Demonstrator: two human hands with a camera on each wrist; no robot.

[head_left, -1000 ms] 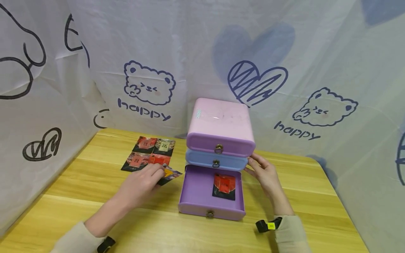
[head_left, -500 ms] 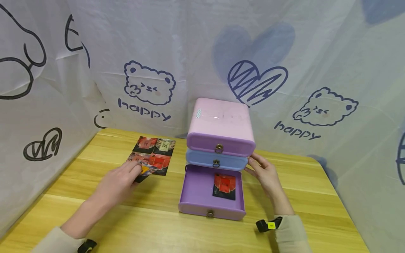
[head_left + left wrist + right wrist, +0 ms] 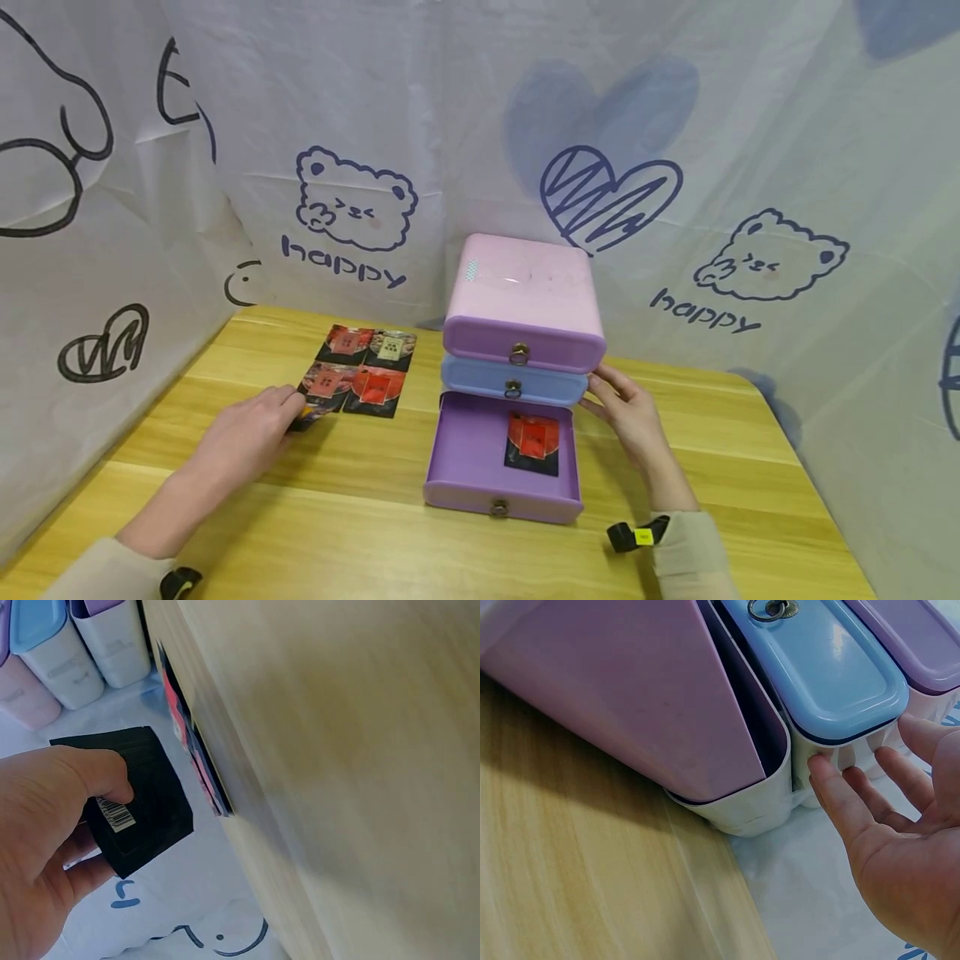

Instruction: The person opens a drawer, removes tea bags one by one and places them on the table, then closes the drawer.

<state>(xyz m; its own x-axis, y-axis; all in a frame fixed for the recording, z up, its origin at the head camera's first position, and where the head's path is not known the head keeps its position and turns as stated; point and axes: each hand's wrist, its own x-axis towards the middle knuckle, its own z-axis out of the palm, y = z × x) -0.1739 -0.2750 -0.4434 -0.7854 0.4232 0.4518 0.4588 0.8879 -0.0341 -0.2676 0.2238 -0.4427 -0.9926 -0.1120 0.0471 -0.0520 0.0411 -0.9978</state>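
My left hand (image 3: 251,429) pinches a small flat packet (image 3: 154,791) between thumb and fingers. Its black back with a barcode faces the left wrist camera; in the head view the hand hides most of it. Right beside it lies a block of packets in two rows on the table, among them a red one (image 3: 377,389) and one with a pale label (image 3: 390,347). My right hand (image 3: 633,425) rests its fingertips against the right side of the drawer unit (image 3: 528,279), near the blue drawer (image 3: 825,667), fingers extended. The pulled-out bottom drawer (image 3: 465,450) holds one red-and-black packet (image 3: 533,443).
Above the bottom drawer, the blue drawer and the purple top drawer (image 3: 480,343) are closed, each with a ring pull. A white cloth (image 3: 480,108) with bear and heart drawings hangs behind the wooden table (image 3: 360,517).
My left hand has carried its packet leftwards, from beside the bottom drawer to the near left edge of the laid-out packets. The right hand and the drawers have stayed put.
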